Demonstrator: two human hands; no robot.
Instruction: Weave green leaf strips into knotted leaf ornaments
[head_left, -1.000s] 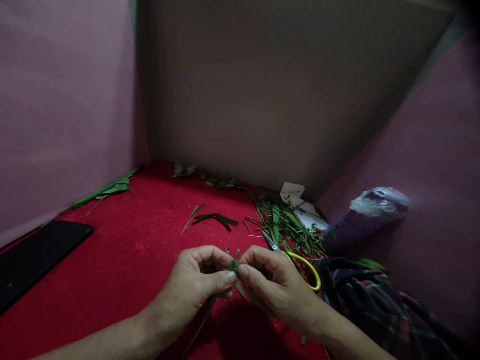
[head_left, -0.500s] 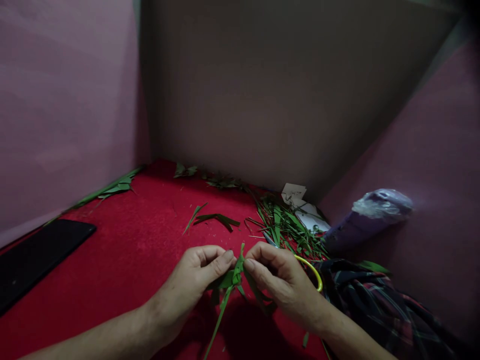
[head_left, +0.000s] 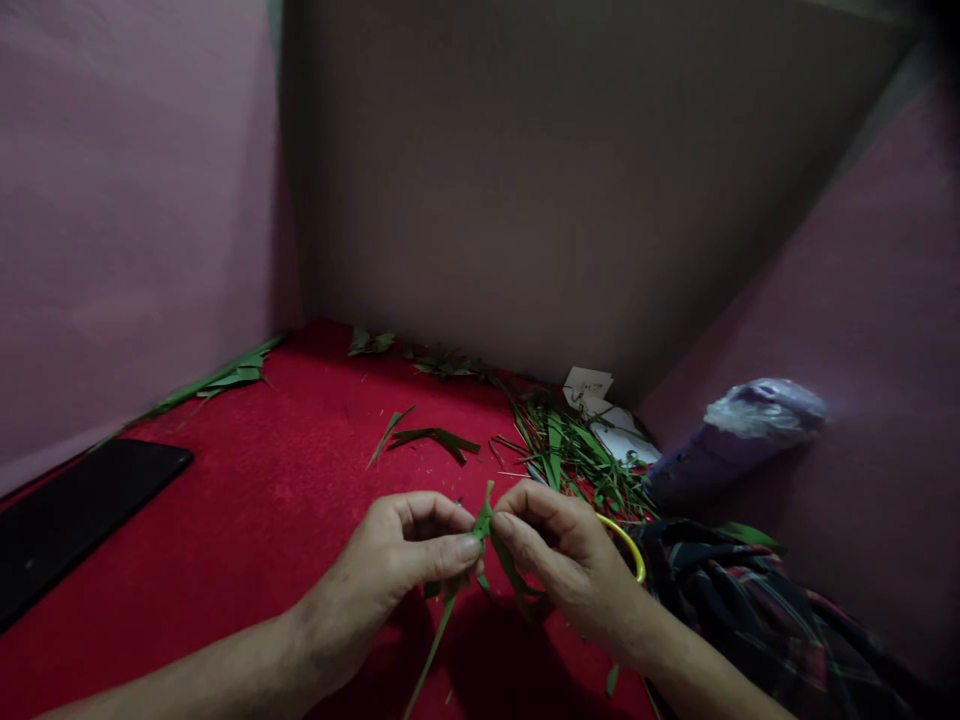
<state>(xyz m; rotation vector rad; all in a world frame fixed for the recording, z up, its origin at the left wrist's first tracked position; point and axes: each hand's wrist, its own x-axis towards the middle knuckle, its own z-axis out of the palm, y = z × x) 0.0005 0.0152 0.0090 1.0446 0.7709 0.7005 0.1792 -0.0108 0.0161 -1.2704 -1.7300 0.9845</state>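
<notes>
Between my two hands, above the red floor covering (head_left: 255,540), is a small folded piece of green leaf strips (head_left: 484,522). Its loose ends hang down, one long thin strip trailing toward me. My left hand (head_left: 409,545) pinches the folded middle, with the thumb lying across it. My right hand (head_left: 559,550) pinches a strip at the right side of the piece, thumb against the forefinger. The fingers partly cover how the strips are folded. Behind my right hand shows a yellow scissors handle (head_left: 630,548).
A heap of leaf cuttings (head_left: 577,450) lies at the back right, near white paper pieces (head_left: 615,430) and a purple plastic-topped roll (head_left: 720,440). Dark plaid cloth (head_left: 765,590) is at the right. A black flat device (head_left: 90,510) lies left. Walls rise around.
My left thumb has slid right and now lies over the folded middle of the leaf piece. The piece's upper tip leans slightly more to the right. My right hand has barely moved.
</notes>
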